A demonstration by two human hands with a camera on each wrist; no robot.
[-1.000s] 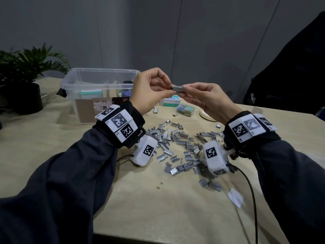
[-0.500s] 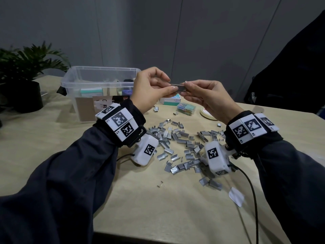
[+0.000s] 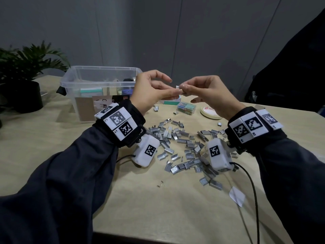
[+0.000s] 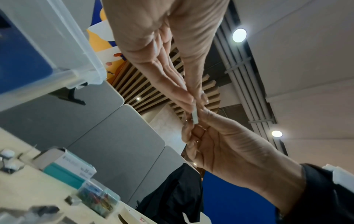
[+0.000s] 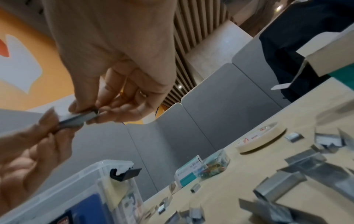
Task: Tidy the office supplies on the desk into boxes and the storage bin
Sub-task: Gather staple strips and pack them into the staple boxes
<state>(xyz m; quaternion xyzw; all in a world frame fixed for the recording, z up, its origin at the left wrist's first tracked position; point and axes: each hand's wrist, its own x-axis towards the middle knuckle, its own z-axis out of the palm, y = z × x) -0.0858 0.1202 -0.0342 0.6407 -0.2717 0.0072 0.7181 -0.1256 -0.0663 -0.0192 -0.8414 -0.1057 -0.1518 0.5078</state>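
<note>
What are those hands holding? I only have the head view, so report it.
Observer: A strip of staples. The right wrist view shows the left hand pinching one end and the right hand pinching the other.
Operator: Now identify what's in the clear case behind them.
Observer: Coloured paper clips. The right wrist view shows them clearly inside the clear case, beside the teal box.
</note>
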